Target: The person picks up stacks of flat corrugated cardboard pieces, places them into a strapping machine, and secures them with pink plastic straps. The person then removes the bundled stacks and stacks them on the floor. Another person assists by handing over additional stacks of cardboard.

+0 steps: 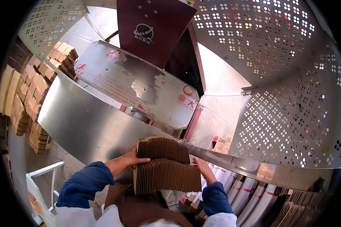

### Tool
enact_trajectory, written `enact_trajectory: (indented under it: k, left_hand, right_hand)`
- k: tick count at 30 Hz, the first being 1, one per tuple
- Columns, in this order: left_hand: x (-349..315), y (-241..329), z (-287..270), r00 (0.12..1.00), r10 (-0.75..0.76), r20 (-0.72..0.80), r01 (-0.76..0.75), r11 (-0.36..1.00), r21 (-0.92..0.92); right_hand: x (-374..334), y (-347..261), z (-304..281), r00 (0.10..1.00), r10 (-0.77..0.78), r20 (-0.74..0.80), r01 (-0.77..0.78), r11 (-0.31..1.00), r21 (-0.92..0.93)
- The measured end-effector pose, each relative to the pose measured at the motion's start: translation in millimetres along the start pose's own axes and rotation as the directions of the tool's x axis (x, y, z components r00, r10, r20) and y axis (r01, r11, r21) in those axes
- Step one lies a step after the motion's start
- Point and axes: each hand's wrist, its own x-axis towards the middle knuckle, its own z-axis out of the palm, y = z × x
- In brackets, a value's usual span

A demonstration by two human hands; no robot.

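Note:
A thick bundle of brown cardboard pieces point(168, 176), set on edge side by side, is in front of my body at the near rim of a metal machine table. It shows two stepped rows, the farther one point(163, 149) slightly higher up. My left hand point(130, 159) grips the bundle's left end, its thumb lying over the front faces. At the right end, my right hand point(204, 169) presses against the side, its fingers partly hidden. The bundle sits between both hands.
A curved steel table edge point(83, 117) runs ahead of me, with a dark red machine housing point(155, 30) behind it. Perforated metal guards point(280, 121) curve round the right. Tied cardboard stacks point(36, 94) stand left, beside a white metal frame point(45, 189). White rolls point(250, 196) lie lower right.

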Motion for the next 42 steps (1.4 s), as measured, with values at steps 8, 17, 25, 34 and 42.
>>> enact_trajectory:
  k: [8, 17, 25, 34, 42]
  left_hand:
    - [-14, -19, 2, 0.958, 0.284, -0.032, -0.283, 0.959, 0.022]
    - [-61, 11, -15, 0.772, 0.626, -0.115, -0.57, 0.76, 0.312]
    - [11, -48, -17, 0.698, 0.701, -0.147, -0.539, 0.649, 0.538]
    - [14, -41, -1, 0.675, 0.687, -0.269, -0.438, 0.667, 0.603]
    - [16, -67, -7, 0.564, 0.765, -0.311, -0.53, 0.624, 0.575]
  right_hand:
    - [32, 46, 59, 0.931, -0.344, 0.12, 0.363, 0.902, -0.233]
    - [-26, -25, 86, 0.629, -0.682, -0.372, 0.626, 0.729, -0.278]
    - [-58, -45, 90, 0.681, -0.492, -0.543, 0.457, 0.864, -0.21]
    - [-39, -203, 122, 0.387, -0.918, 0.083, 0.585, 0.175, -0.792]
    - [-90, -58, 111, 0.344, -0.68, -0.648, 0.556, 0.703, -0.443]
